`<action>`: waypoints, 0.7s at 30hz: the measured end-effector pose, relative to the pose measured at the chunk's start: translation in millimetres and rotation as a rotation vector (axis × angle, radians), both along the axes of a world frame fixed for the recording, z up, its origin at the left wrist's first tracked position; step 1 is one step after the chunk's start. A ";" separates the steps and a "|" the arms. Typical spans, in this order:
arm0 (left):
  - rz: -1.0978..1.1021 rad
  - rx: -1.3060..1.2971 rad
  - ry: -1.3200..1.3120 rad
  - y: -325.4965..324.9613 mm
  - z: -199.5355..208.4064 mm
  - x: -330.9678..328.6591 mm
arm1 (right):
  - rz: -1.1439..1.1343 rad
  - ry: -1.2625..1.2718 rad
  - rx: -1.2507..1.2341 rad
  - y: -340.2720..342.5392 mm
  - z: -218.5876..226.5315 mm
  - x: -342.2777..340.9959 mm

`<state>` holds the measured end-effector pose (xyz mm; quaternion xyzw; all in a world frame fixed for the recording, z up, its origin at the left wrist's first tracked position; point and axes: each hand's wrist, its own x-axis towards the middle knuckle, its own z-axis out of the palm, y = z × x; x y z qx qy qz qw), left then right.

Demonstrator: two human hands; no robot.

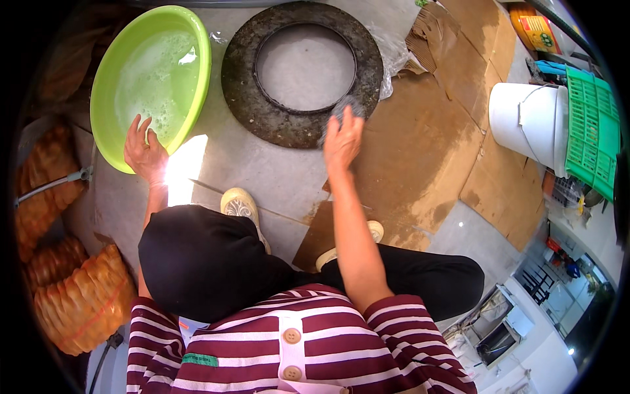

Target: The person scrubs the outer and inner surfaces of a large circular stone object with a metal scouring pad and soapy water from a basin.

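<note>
A wide, flat dark ring (246, 85), stained and grimy, lies on the floor in front of me. My right hand (343, 141) is at its near right edge, closed over a grey scourer (339, 107) pressed on the ring; much of the scourer is hidden under the fingers. To the left stands a lime-green basin (205, 72) with foamy water (154, 85) in it. My left hand (146, 152) is at the basin's near rim, empty, its fingers apart and slightly bent over the water. Whether it touches the rim is unclear.
Wet, flattened cardboard (413, 151) covers the floor at right. Beyond it are a white bucket (525, 121) and a green plastic crate (590, 125). Clear plastic film (392, 56) lies beside the ring. Full orange mesh sacks (85, 299) sit at left.
</note>
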<state>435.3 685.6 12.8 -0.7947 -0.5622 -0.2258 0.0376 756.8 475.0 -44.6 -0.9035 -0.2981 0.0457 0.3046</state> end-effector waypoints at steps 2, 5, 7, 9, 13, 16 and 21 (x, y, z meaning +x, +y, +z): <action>-0.028 0.021 0.001 1.2 -2.8 -1.1 | 0.053 0.101 -0.009 -13.2 6.5 -27.7; -0.028 0.029 -0.005 0.3 -3.4 -3.5 | 0.079 0.153 0.027 -20.2 12.4 -28.1; -0.023 0.048 -0.016 1.9 -1.0 -1.1 | 0.027 0.093 0.162 -19.3 12.4 11.9; -0.049 0.063 -0.020 -1.2 3.8 8.0 | -0.068 -0.062 0.338 -6.8 15.5 57.6; -0.055 0.060 -0.019 1.8 1.9 2.6 | -0.096 0.013 -0.030 24.2 16.9 105.1; -0.028 0.021 0.002 2.2 -6.9 1.9 | -0.056 -0.084 -0.162 17.5 7.8 84.6; -0.038 0.023 -0.053 3.7 -7.9 -3.0 | 0.024 -0.024 -0.098 -25.0 3.8 -22.7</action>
